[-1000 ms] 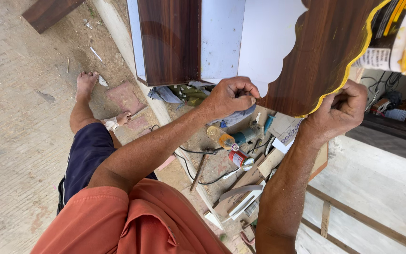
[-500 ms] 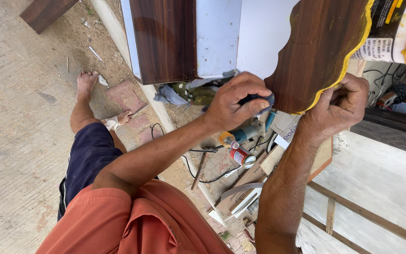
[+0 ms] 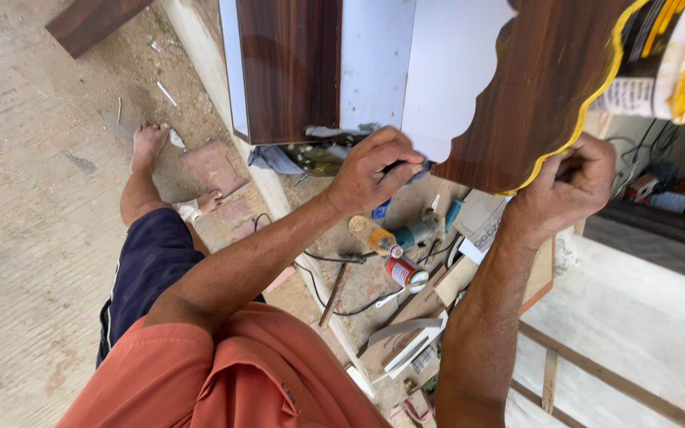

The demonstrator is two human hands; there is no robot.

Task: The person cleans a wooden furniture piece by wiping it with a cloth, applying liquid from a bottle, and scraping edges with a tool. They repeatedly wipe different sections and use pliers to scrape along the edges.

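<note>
A dark wood-grain panel (image 3: pixel 541 87) with a wavy cut edge and yellow edge banding is held up in front of me. My right hand (image 3: pixel 568 186) grips its yellow-banded edge from below. My left hand (image 3: pixel 374 170) is closed on a small dark tool pressed against the panel's scalloped edge, where the white underside (image 3: pixel 445 71) shows. The tool itself is mostly hidden by my fingers.
A second wood-grain board (image 3: pixel 287 67) stands upright behind. Below my hands lie an orange bottle (image 3: pixel 370 234), a red can (image 3: pixel 406 273), cables and scraps. My bare feet (image 3: pixel 148 143) rest on dusty concrete at left. White planks (image 3: pixel 644 325) lie at right.
My left hand has slid left and downward along the scalloped edge. The panel has tilted slightly, and my right hand has shifted its hold on the yellow edge.
</note>
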